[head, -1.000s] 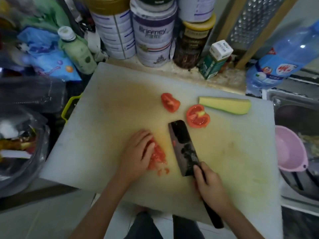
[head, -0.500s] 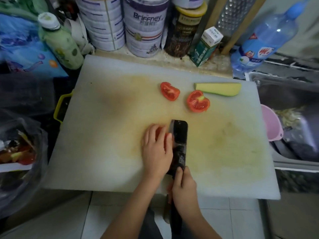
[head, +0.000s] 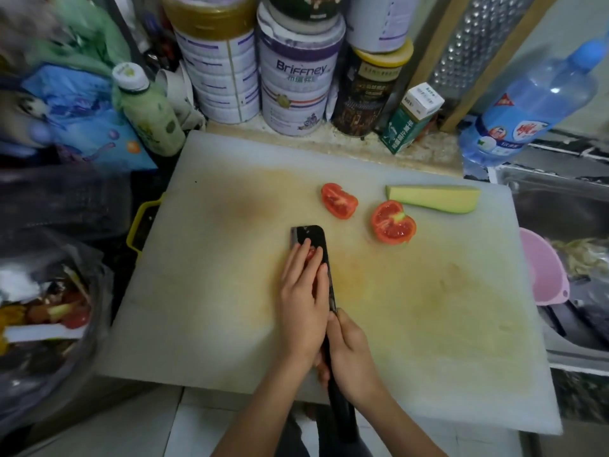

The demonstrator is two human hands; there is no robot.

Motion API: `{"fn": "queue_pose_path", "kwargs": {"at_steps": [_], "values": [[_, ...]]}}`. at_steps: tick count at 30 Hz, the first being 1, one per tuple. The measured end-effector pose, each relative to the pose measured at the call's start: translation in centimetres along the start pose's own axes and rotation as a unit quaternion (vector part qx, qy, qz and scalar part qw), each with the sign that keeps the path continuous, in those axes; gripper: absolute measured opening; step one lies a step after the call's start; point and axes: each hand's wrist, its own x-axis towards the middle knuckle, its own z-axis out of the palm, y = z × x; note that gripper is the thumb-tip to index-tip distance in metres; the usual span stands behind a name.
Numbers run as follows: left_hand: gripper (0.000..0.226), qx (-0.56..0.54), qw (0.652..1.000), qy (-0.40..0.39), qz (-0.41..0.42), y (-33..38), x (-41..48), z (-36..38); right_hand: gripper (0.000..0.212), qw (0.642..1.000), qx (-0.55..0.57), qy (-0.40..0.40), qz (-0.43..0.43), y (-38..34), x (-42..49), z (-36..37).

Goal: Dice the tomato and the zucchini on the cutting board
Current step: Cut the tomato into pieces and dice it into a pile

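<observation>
The right hand (head: 349,354) is clenched round the black handle of a dark, broad-bladed cleaver (head: 309,235). The blade's wide face is turned up and its squared tip points away. The left hand (head: 304,305) lies on that face with its fingers straight and close together. It presses on wet red diced tomato (head: 310,254), which shows between the fingers, and it clasps nothing.

Under both hands is the white plastic cutting board (head: 230,258), rectangular and matte, stained yellow-orange across its middle. Toward its far edge lies a glossy red tomato wedge (head: 339,201), cut face up. Near it is a tomato half (head: 393,222) with its seeds and pale green core showing. A long tapering piece of zucchini (head: 435,199) lies just beside the half, pale flesh up with a darker skin edge.

Behind the board stand stacked cylindrical white tins (head: 295,77) with purple print and a dark jar with a yellow lid (head: 369,90). Next to the jar is a tilted green-and-white carton (head: 408,117). A plastic bottle of pale green liquid (head: 148,113) with a white cap stands at the far left corner. A perforated metal grater in a wooden frame (head: 478,44) leans at the back right, and a clear blue water bottle (head: 534,97) is tilted beside it.

To the right, a pink plastic bowl (head: 540,268) sits in the steel sink (head: 560,192); what it holds cannot be seen. At the left, a clear plastic bag (head: 49,308) holds mixed food scraps.
</observation>
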Motion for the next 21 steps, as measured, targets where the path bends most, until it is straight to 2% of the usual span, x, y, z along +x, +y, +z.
{"fn": "queue_pose_path", "kwargs": {"at_steps": [5, 9, 12, 21], "values": [[0.042, 0.007, 0.998, 0.058, 0.012, 1.3, 6.7, -0.4, 0.029, 0.996, -0.044, -0.032, -0.066, -5.1, 4.5, -0.4], [0.052, 0.049, 0.996, 0.074, -0.028, 0.8, 12.4, 0.1, 0.029, 0.989, -0.088, -0.072, -0.094, -8.3, 10.1, -0.6], [0.049, 0.060, 0.993, 0.099, -0.036, -0.6, 15.7, 1.2, 0.031, 0.981, -0.132, -0.089, -0.108, -9.7, 14.1, -0.9], [0.041, 0.080, 0.993, 0.088, -0.017, -3.8, 20.6, 3.5, 0.029, 0.951, -0.260, -0.053, -0.156, -10.4, 18.8, -3.0]]}}
